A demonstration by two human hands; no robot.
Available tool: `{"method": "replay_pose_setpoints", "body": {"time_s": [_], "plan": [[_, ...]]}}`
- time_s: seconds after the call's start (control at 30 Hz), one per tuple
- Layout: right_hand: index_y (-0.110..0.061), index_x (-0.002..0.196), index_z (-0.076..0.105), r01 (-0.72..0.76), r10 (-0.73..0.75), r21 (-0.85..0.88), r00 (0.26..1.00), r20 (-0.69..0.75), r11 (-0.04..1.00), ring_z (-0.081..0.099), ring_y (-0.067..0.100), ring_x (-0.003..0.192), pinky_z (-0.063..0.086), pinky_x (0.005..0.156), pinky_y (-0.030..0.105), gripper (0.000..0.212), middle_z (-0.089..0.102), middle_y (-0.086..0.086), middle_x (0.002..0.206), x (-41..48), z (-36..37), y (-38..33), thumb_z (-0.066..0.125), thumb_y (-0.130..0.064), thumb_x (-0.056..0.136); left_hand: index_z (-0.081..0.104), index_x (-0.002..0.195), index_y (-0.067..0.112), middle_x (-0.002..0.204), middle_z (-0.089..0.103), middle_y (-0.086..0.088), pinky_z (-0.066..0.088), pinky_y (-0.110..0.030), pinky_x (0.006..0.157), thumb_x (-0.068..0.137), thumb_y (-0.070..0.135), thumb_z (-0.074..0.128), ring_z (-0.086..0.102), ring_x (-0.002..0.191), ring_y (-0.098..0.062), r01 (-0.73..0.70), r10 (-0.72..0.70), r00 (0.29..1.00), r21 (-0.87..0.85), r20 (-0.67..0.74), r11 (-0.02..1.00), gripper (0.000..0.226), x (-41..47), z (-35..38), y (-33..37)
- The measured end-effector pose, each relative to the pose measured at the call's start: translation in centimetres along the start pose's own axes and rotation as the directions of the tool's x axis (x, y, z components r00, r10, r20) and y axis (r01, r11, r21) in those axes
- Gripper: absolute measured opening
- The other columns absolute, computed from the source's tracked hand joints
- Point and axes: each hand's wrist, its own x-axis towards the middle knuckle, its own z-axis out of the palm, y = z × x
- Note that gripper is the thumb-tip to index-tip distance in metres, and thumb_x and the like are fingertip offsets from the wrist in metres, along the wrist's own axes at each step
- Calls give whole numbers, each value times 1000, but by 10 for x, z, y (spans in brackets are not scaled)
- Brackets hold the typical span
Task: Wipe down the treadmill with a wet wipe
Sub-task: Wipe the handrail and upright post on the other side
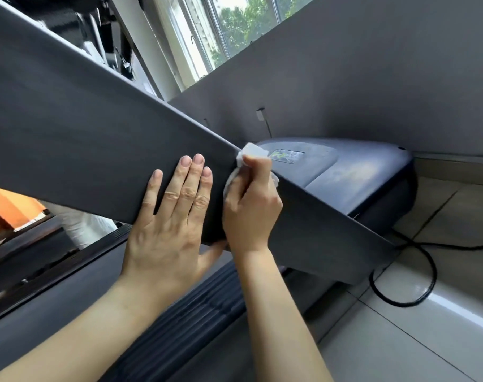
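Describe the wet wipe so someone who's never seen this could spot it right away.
Find the broad dark treadmill upright slanting across the view. At its right edge, the right hand grips the wet wipe, a crumpled white wad, the only white thing against the dark panels.

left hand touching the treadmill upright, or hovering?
Touching. The head view shows the left hand lying flat on the grey upright, fingers straight with no gap, while the right hand grips the wet wipe.

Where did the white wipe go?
In the head view, the wipe is just right of centre, held in the right hand against the edge of the treadmill's dark upright, beside the flat left hand.
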Motion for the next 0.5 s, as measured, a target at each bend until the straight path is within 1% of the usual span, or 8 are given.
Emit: {"method": "replay_pose_setpoints", "body": {"time_s": [0.07, 0.17, 0.2, 0.27, 0.33, 0.37, 0.4, 0.5], "plan": [[-24, 107, 52, -22, 22, -13, 999, -33, 1000, 58, 20, 79, 40, 67, 27, 13, 68, 3, 84, 0, -9, 31, 49, -16, 97, 13, 161, -4, 171, 9, -19, 5, -52, 128, 91, 59, 54, 10, 159, -31, -42, 42, 999, 5, -3, 999, 102, 1, 2, 9], [-13, 108, 59, -372, 347, -127, 920, -182, 919, 64, 38, 87, 36, 70, 37, 26, 71, 10, 95, -5, -40, 118, 40, -22, 92, 15, 160, -4, 171, 9, -19, 6, -51, 129, 90, 60, 64, 10, 159, -30, -116, 116, 992, -1, 41, 993, 107, 4, 10, 28], [-11, 109, 59, -495, 463, -126, 860, -214, 860, 65, 40, 92, 33, 70, 35, 28, 72, 9, 103, -6, -53, 146, 38, -20, 93, 16, 160, -4, 171, 9, -19, 5, -50, 129, 88, 62, 64, 9, 159, -30, -141, 141, 988, -2, 69, 990, 109, 5, 13, 35], [-10, 116, 55, -723, 688, -94, 683, -246, 684, 64, 39, 101, 31, 71, 29, 26, 70, 8, 114, -7, -77, 189, 37, -12, 98, 16, 160, -4, 171, 6, -19, 3, -50, 129, 88, 64, 62, 7, 159, -30, -185, 181, 976, 24, 118, 982, 110, 7, 21, 49], [-10, 118, 51, -827, 784, -79, 554, -281, 556, 64, 38, 101, 32, 71, 29, 23, 70, 13, 115, -10, -92, 207, 35, -9, 101, 15, 160, -5, 171, 4, -20, 2, -51, 129, 89, 65, 60, 6, 159, -30, -204, 195, 970, 47, 146, 978, 109, 8, 25, 60], [-9, 116, 51, -833, 787, -78, 545, -288, 548, 65, 39, 98, 31, 69, 29, 22, 71, 13, 109, -14, -92, 203, 35, -7, 100, 15, 160, -5, 171, 5, -20, 3, -51, 129, 90, 63, 59, 7, 159, -31, -193, 187, 972, 36, 143, 980, 107, 8, 26, 64], [-9, 113, 51, -801, 755, -82, 588, -288, 593, 64, 40, 92, 29, 68, 29, 20, 70, 10, 101, -18, -86, 188, 37, -5, 99, 16, 160, -5, 171, 7, -20, 4, -50, 129, 92, 60, 59, 9, 159, -30, -173, 169, 977, 19, 129, 985, 104, 6, 27, 66], [-16, 105, 51, -517, 503, -59, 849, -162, 854, 63, 35, 83, 33, 66, 28, 15, 68, 3, 93, -27, -50, 110, 45, -7, 95, 17, 160, -4, 170, 10, -19, 6, -50, 129, 92, 51, 55, 12, 159, -30, -142, 141, 983, 1, 114, 990, 95, 5, 28, 69]]}}
